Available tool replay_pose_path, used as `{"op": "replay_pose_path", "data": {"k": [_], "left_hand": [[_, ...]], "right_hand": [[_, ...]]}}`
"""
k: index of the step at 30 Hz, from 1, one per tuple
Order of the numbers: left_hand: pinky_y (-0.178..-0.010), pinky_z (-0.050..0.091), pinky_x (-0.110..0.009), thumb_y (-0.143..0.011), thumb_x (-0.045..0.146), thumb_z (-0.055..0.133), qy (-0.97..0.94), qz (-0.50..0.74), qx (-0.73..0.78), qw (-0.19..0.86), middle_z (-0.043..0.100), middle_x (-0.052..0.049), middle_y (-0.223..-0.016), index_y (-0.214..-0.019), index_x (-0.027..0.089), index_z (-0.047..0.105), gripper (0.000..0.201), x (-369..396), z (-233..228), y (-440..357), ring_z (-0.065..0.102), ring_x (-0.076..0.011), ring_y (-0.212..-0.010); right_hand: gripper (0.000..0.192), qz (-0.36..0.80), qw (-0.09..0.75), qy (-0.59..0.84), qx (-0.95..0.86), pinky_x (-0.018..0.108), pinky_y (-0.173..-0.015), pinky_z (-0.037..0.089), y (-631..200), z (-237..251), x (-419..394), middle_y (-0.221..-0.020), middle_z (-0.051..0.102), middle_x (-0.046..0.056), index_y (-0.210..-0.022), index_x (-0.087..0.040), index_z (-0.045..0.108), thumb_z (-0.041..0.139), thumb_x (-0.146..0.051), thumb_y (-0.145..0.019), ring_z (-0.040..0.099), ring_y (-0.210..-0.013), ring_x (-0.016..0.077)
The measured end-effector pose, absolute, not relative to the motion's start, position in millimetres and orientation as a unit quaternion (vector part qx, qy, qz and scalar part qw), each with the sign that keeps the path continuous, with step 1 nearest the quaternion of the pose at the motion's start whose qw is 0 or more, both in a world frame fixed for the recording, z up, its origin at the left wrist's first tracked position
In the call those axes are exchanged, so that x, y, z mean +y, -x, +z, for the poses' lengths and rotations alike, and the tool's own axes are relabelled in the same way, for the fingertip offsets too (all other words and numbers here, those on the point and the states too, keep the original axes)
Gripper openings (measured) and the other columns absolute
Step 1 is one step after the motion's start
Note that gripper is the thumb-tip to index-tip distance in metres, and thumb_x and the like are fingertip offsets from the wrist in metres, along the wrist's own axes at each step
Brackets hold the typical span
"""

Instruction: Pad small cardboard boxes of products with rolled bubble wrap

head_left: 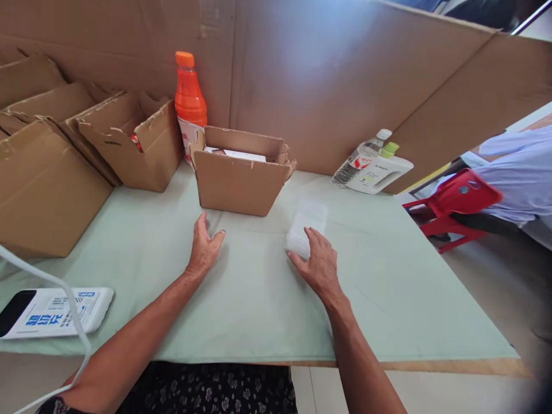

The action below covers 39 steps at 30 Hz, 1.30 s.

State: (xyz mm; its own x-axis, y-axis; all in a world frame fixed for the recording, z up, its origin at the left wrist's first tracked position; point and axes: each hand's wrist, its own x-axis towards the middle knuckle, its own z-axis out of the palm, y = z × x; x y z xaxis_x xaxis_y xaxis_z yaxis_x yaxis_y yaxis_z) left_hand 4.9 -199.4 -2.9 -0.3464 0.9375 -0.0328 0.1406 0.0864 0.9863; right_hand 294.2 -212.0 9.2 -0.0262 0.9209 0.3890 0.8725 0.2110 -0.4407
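My left hand (203,247) rests flat on the pale green table (259,299), fingers apart, just in front of a small open cardboard box (238,178) with white items inside. My right hand (318,261) lies on the near end of a clear plastic case (307,227) that sits flat on the table to the right of that box. The fingers rest on the case rather than close around it.
Several cardboard boxes (47,178) crowd the left side. An orange bottle (188,100) stands behind the small box. A clear bottle and a white jug (379,172) lie at the back right. A white device (52,310) with a cable lies front left. Cardboard walls enclose the back. A red stool (452,201) and a seated person are at the right.
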Motion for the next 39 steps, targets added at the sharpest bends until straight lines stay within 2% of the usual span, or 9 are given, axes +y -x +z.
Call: {"op": "replay_pose_path", "data": {"k": [5,9,13,15,18,25,29,33,39], "left_hand": [[-0.119,0.035,-0.056,-0.08,0.03,0.069,-0.45,0.474,0.589,0.476,0.054,-0.016,-0.149,-0.137,0.019,0.055,0.06,-241,8,-15,0.047,-0.0364,-0.142],[-0.107,0.049,-0.049,-0.085,0.046,0.066,-0.393,0.486,0.541,0.562,0.059,-0.019,-0.14,-0.14,0.017,0.051,0.064,-278,18,-8,0.063,-0.0313,-0.125],[-0.087,0.058,-0.041,-0.081,0.047,0.07,-0.401,0.449,0.558,0.572,0.066,-0.016,-0.127,-0.144,0.018,0.047,0.073,-296,21,5,0.071,-0.0241,-0.1],[-0.078,0.058,-0.035,-0.079,0.039,0.071,-0.45,0.414,0.571,0.548,0.069,-0.013,-0.119,-0.136,0.018,0.056,0.062,-301,18,5,0.07,-0.0188,-0.087],[-0.066,0.055,-0.029,-0.082,0.03,0.063,-0.553,0.381,0.571,0.473,0.069,-0.009,-0.114,-0.123,0.021,0.066,0.043,-305,14,-4,0.065,-0.015,-0.075],[-0.084,0.055,-0.035,-0.086,0.023,0.055,-0.695,0.306,0.581,0.294,0.068,-0.008,-0.117,-0.116,0.024,0.069,0.033,-304,14,-19,0.067,-0.0222,-0.095],[-0.074,0.055,-0.032,-0.088,0.025,0.055,-0.697,0.29,0.581,0.304,0.069,-0.006,-0.112,-0.114,0.023,0.069,0.03,-303,14,-16,0.064,-0.0173,-0.075],[-0.062,0.052,-0.028,-0.086,0.024,0.056,-0.678,0.317,0.568,0.342,0.07,-0.006,-0.111,-0.112,0.022,0.07,0.029,-302,17,-10,0.059,-0.0132,-0.065],[-0.052,0.048,-0.022,-0.089,0.026,0.057,-0.653,0.333,0.575,0.364,0.071,-0.006,-0.107,-0.113,0.02,0.07,0.028,-299,27,2,0.063,-0.0137,-0.074]], "right_hand": [[0.02,0.039,0.248,0.608,-0.753,0.049,-0.089,0.045,-286,9,-231,-0.101,0.074,0.011,-0.098,-0.024,0.074,0.057,-0.021,-0.086,0.062,-0.1,0.0304],[0.028,0.1,0.237,0.452,-0.854,0.048,-0.096,0.043,-229,32,-271,-0.109,0.073,0.008,-0.105,-0.026,0.073,0.056,-0.012,-0.088,0.061,-0.111,0.028],[0.027,0.242,0.176,0.319,-0.899,0.048,-0.105,0.041,-206,51,-305,-0.116,0.072,0.006,-0.115,-0.026,0.07,0.066,-0.038,-0.092,0.062,-0.113,0.0255],[0.04,0.291,0.187,0.331,-0.878,0.047,-0.105,0.044,-214,52,-306,-0.121,0.071,0.008,-0.121,-0.025,0.069,0.065,-0.051,-0.092,0.063,-0.114,0.026],[0.034,0.288,0.243,0.404,-0.833,0.048,-0.104,0.047,-229,48,-284,-0.125,0.071,0.009,-0.123,-0.027,0.07,0.055,-0.046,-0.099,0.063,-0.118,0.0269],[0.034,0.184,0.312,0.457,-0.813,0.048,-0.107,0.048,-207,45,-158,-0.128,0.07,0.008,-0.124,-0.024,0.069,0.057,-0.029,-0.092,0.063,-0.12,0.0283],[0.04,0.197,0.306,0.483,-0.796,0.049,-0.101,0.052,-194,41,-109,-0.127,0.07,0.009,-0.125,-0.021,0.067,0.059,-0.025,-0.086,0.064,-0.114,0.0293],[0.037,0.197,0.325,0.484,-0.788,0.049,-0.101,0.051,-213,29,-127,-0.127,0.071,0.008,-0.123,-0.022,0.068,0.059,-0.03,-0.088,0.064,-0.115,0.0287],[0.032,0.208,0.287,0.495,-0.793,0.048,-0.1,0.054,-260,22,-206,-0.125,0.071,0.007,-0.123,-0.025,0.068,0.057,-0.032,-0.093,0.065,-0.117,0.0266]]}}
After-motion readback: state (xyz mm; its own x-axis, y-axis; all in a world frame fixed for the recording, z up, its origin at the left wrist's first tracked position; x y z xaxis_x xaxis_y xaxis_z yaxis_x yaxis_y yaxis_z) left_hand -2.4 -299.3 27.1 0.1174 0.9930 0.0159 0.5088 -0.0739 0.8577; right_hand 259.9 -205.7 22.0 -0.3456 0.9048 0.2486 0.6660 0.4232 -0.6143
